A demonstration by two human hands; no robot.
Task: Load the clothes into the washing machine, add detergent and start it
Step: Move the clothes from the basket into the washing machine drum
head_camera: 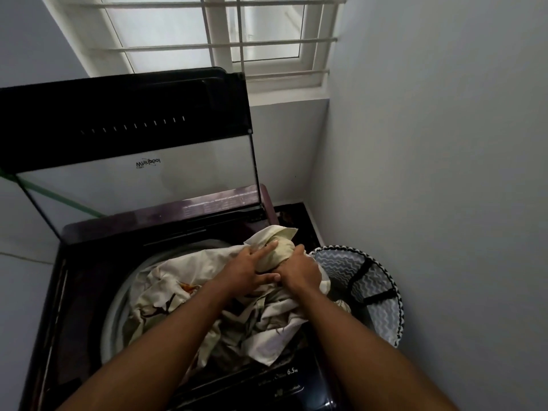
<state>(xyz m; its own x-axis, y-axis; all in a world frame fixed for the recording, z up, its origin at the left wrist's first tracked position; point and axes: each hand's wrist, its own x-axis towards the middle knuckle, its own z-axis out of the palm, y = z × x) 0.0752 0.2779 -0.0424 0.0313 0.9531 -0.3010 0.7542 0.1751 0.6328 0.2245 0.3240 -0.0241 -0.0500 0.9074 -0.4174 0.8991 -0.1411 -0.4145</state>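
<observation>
The top-loading washing machine [74, 292] fills the near left of the scene, pushed into a corner under a barred window [213, 40]. Its glass lid [133, 149] stands tipped up and back toward the far wall, which leaves the round drum opening free for loading from above. Just to the right of the machine, squeezed between it and the right-hand wall, sits a laundry basket [382, 280] with a zigzag-patterned lining and a black-and-white rim; it is probably kept there so clothes can be lifted straight across. Its inside looks mostly bare, though the lower part is hidden.

A large cream printed cloth [166, 280], with brown branch-like markings, lies bunched over the drum mouth. Part of it spills over the near rim toward the control panel [284, 378], so it is not yet fully inside. A smaller pale yellowish bundle [281, 250] sits at the far right edge of the heap, raised above the rest.

Both arms reach in from the near edge. The left hand [249, 268] rests on the bundle with its fingers [267, 247] spread and pressing flat. The right hand [299, 271] has its fingers curled closed around the bundle's right side, gripping it. The hands touch each other, which suggests they are packing the bundle down into the drum.

No detergent is in view, so that step and the start seem still ahead.
</observation>
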